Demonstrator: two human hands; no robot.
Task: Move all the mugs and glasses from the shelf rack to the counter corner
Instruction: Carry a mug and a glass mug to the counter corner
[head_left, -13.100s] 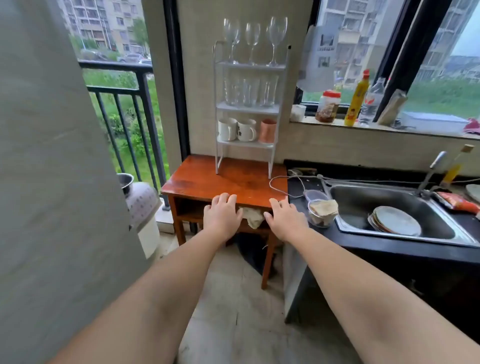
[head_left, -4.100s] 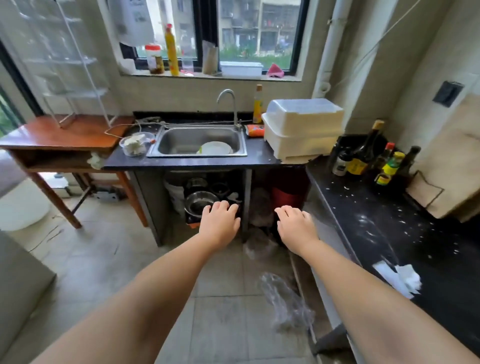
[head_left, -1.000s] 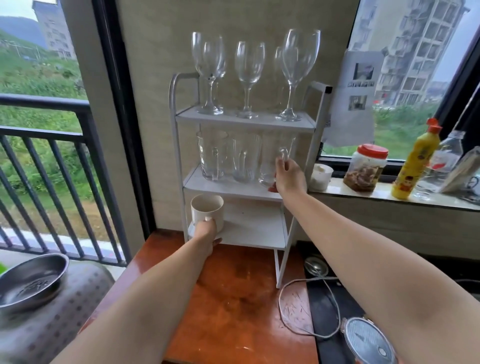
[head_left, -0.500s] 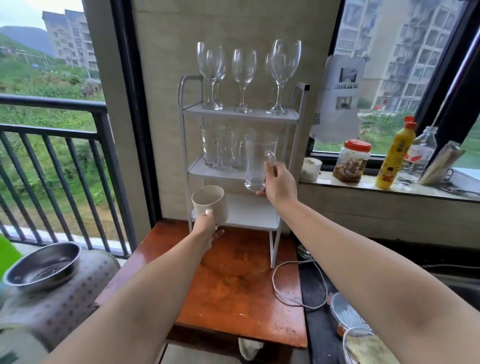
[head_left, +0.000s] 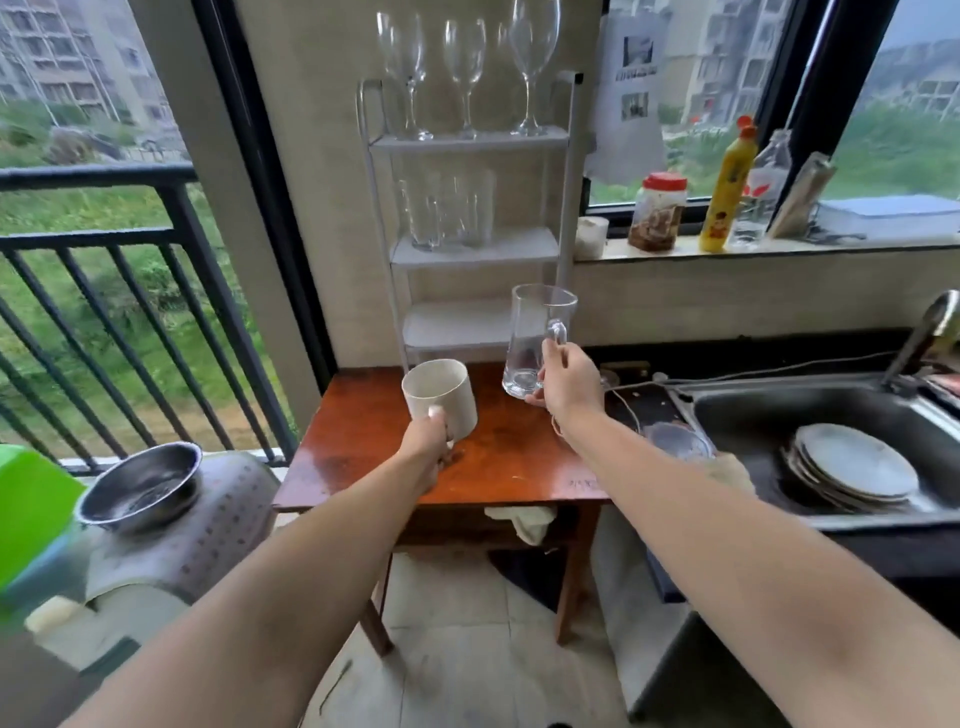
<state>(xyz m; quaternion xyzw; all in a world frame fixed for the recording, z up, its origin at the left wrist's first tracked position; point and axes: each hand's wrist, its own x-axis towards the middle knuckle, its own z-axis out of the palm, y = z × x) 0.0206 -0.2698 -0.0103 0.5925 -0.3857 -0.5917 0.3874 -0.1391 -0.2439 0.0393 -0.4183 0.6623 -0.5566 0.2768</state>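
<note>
My left hand (head_left: 428, 449) grips a white ceramic mug (head_left: 441, 397) by its handle, held above the wooden table (head_left: 498, 457). My right hand (head_left: 563, 387) holds a clear glass mug (head_left: 535, 338) by its handle, in the air in front of the white shelf rack (head_left: 566, 208). Three wine glasses (head_left: 462, 67) stand on the rack's top shelf. Two clear glass mugs (head_left: 447, 213) remain on the middle shelf. The bottom shelf (head_left: 457, 325) has nothing on it.
A black counter with a steel sink (head_left: 810, 415) holding stacked plates (head_left: 852, 470) lies to the right. A jar (head_left: 657, 210), yellow bottle (head_left: 727, 184) and white cup (head_left: 592, 236) stand on the window sill. A metal bowl (head_left: 140, 486) rests on a covered appliance at left. A cable (head_left: 623, 400) trails over the table edge.
Both hands have pulled the white mug and the glass mug away from the rack and lowered them over the table. The view has backed off and now takes in the sink.
</note>
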